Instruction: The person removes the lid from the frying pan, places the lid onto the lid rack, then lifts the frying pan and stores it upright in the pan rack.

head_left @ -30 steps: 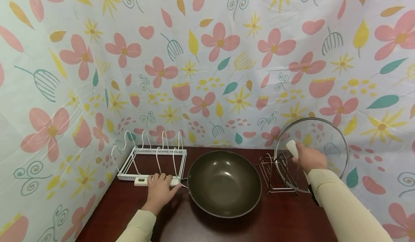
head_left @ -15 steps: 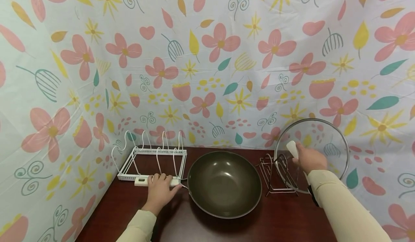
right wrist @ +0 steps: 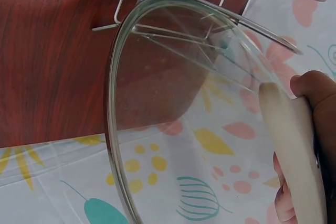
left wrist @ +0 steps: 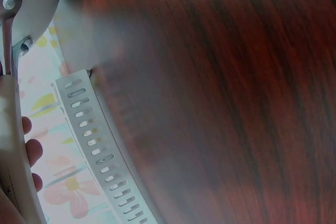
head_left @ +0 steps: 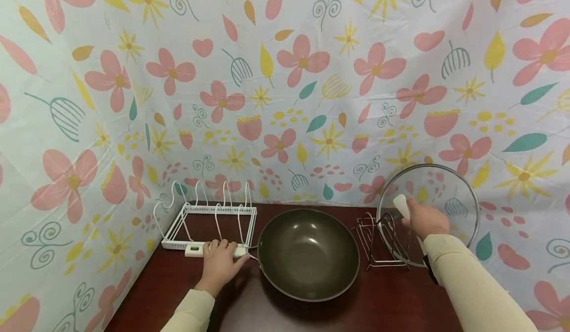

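Note:
A dark wok [head_left: 308, 255] stands on the table, its cream handle [head_left: 194, 250] pointing left. My left hand [head_left: 219, 265] grips that handle; in the left wrist view its fingertips [left wrist: 34, 151] curl round the far side of it. At the right, my right hand [head_left: 426, 219] holds a glass lid [head_left: 458, 183] by its cream knob handle [right wrist: 286, 145]. The lid is upright, its metal rim overlapping a small wire rack [head_left: 376, 245]. Fingers and thumb close round the knob in the right wrist view.
A white metal rack [head_left: 209, 208] with several upright loops stands behind the wok handle, close to it. Flower-printed cloth [head_left: 303, 99] hangs behind and to the left of the dark red table [head_left: 249, 307].
Hands, wok and lid keep their places. The whole head view has shifted down very slightly.

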Demonstrator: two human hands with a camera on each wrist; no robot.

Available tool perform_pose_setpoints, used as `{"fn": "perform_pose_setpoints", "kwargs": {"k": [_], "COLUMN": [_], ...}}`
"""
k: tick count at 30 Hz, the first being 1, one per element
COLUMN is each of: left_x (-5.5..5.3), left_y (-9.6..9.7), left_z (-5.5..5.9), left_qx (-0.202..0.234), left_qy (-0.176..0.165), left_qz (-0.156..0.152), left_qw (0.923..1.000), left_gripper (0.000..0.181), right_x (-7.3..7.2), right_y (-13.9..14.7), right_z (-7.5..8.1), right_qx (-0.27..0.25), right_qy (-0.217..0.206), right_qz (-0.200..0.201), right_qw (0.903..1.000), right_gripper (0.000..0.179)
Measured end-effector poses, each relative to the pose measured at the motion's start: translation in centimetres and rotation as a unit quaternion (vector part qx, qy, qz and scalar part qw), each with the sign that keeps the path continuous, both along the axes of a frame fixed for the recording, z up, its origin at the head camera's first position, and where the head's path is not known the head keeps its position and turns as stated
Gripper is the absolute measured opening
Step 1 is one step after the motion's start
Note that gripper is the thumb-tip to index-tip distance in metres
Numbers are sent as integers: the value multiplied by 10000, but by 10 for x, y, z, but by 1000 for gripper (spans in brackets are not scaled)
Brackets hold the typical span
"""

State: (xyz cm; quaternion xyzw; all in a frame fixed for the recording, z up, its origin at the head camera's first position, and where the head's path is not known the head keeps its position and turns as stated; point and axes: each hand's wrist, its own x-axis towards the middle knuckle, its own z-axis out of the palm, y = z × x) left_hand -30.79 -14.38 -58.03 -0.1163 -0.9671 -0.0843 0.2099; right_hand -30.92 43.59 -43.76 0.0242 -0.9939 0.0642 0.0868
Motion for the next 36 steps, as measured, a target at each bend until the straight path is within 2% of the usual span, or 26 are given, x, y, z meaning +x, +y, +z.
{"fn": "perform_pose_setpoints", "kwargs": {"k": [14, 21, 36], "left_x": [3, 3, 1], "left_y": [1, 2, 1], "left_z": [3, 5, 1], "left_qx": [27, 64, 45], "left_qy": [77, -68, 62], "left_qz": [-25, -6, -2], "left_qw": [10000, 10000, 10000], "left_gripper": [52, 53, 54], "right_x": [4, 5, 2], "right_y": [1, -1, 3], "right_z": [1, 3, 1], "right_qx": [-22, -24, -54], "right_qy": [0, -4, -124], "right_qz": [116, 86, 167], "right_qw": [9999, 10000, 9998], "right_gripper": [77, 77, 78]}}
